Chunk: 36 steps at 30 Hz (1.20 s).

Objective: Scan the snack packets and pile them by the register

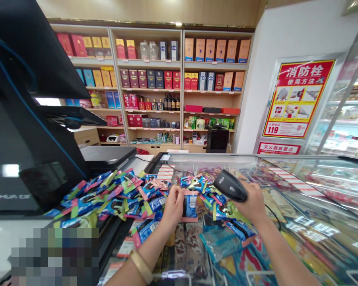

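Note:
My left hand (173, 206) pinches the edge of a small blue-and-pink snack packet (191, 203), whose white barcode label faces up toward me. Wrapped round the handle of a black barcode scanner (230, 186), my right hand (252, 202) keeps it just right of that packet, its head pointing left. A heap of similar blue, pink and green packets (107, 198) spreads from the left counter across the glass freezer top (226, 159). Several more packets (240, 230) lie below and beside the scanner. The scanner's cable trails down behind my right wrist.
A large black point-of-sale terminal (12, 131) stands at the left, beside a grey flat-topped device (107, 155). Frozen goods show through the freezer glass. Shelves of boxed bottles (164, 79) line the back wall; a red fire-hydrant notice (300, 99) hangs at the right.

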Available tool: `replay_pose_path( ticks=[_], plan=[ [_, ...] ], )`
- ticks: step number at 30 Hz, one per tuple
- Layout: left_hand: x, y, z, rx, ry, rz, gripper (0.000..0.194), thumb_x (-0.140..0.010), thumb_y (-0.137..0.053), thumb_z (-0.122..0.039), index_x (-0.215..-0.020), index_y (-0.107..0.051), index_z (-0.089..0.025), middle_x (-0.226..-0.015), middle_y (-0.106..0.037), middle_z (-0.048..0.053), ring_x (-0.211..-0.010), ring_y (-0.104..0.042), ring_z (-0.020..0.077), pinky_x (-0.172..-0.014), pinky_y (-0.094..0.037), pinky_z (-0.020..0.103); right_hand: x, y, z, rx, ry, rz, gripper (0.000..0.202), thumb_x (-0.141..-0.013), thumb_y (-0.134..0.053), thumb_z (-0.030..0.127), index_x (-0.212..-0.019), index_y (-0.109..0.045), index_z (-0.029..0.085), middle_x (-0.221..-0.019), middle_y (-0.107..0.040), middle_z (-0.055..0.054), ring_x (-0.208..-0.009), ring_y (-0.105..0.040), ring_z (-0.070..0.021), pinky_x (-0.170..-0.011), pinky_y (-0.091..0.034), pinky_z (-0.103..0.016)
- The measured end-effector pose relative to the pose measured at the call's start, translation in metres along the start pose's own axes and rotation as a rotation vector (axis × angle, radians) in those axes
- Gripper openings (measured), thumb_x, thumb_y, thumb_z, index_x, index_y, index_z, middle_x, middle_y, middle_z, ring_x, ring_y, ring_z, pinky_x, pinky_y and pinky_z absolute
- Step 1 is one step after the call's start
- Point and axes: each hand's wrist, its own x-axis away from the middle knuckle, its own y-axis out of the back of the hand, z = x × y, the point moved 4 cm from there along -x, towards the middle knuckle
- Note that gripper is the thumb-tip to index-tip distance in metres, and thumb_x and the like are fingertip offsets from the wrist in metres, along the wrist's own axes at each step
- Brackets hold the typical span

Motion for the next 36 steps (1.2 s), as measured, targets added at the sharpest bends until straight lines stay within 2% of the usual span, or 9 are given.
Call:
replay_pose_path(
  ticks=[2,5,8,12,17,27,36],
  plan=[
    [0.0,0.002,0.001,0.102,0.078,-0.055,0.02,-0.081,-0.056,-0.033,-0.07,-0.046,-0.021,-0.065,-0.041,-0.006,-0.063,-0.042,0.0119,-0.061,-0.038,0.021,-0.002,0.003,0.005,-0.013,0.017,0.004,0.02,-0.066,-0.058,0.028,-0.084,-0.064,0.022,-0.083,-0.07,-0.005,-0.071,-0.058,-0.0202,-0.072,-0.037,-0.033],
    [0.002,0.001,0.001,0.326,0.208,-0.066,0.022,-0.08,-0.057,-0.038,-0.072,-0.044,-0.022,-0.066,-0.044,-0.006,-0.064,-0.047,0.0123,-0.061,-0.042,0.022,-0.004,0.008,0.016,-0.065,0.104,0.034,0.018,-0.069,-0.057,0.028,-0.084,-0.063,0.022,-0.081,-0.069,-0.004,-0.069,-0.057,-0.0189,-0.072,-0.036,-0.033],
    [0.002,0.002,-0.003,0.429,0.249,-0.078,0.023,-0.079,-0.059,-0.039,-0.074,-0.044,-0.023,-0.066,-0.043,-0.007,-0.064,-0.049,0.0118,-0.06,-0.043,0.021,-0.005,0.012,0.03,-0.136,0.197,0.1,0.017,-0.069,-0.056,0.026,-0.085,-0.061,0.021,-0.079,-0.068,-0.003,-0.069,-0.057,-0.0179,-0.073,-0.033,-0.033],
    [0.0,0.011,-0.006,0.294,0.158,-0.169,0.02,-0.078,-0.058,-0.035,-0.072,-0.043,-0.022,-0.066,-0.037,-0.007,-0.059,-0.038,0.0097,-0.056,-0.037,0.018,-0.007,0.014,0.049,-0.197,0.234,0.247,0.014,-0.066,-0.054,0.02,-0.079,-0.06,0.021,-0.072,-0.065,0.0,-0.066,-0.054,-0.0158,-0.074,-0.029,-0.033],
    [-0.001,0.014,-0.006,0.137,0.11,-0.172,0.021,-0.08,-0.052,-0.039,-0.073,-0.042,-0.022,-0.068,-0.037,-0.006,-0.062,-0.037,0.0111,-0.057,-0.035,0.021,-0.008,0.015,0.061,-0.254,0.222,0.338,0.011,-0.065,-0.054,0.018,-0.075,-0.059,0.021,-0.068,-0.063,0.001,-0.066,-0.052,-0.0147,-0.072,-0.026,-0.032],
    [-0.001,0.013,-0.007,0.119,0.115,-0.167,0.024,-0.078,-0.052,-0.044,-0.074,-0.041,-0.023,-0.067,-0.035,-0.007,-0.061,-0.035,0.0117,-0.058,-0.033,0.023,-0.008,0.012,0.064,-0.277,0.183,0.389,0.01,-0.062,-0.055,0.016,-0.07,-0.058,0.021,-0.064,-0.06,0.002,-0.062,-0.049,-0.0135,-0.072,-0.024,-0.031],
    [0.001,0.012,-0.01,0.081,0.083,-0.168,0.023,-0.082,-0.051,-0.041,-0.073,-0.042,-0.022,-0.067,-0.035,-0.006,-0.06,-0.036,0.0119,-0.058,-0.033,0.023,-0.007,0.011,0.063,-0.273,0.191,0.381,0.013,-0.062,-0.054,0.016,-0.073,-0.059,0.021,-0.067,-0.062,0.001,-0.064,-0.051,-0.0144,-0.072,-0.025,-0.031]
  ],
)
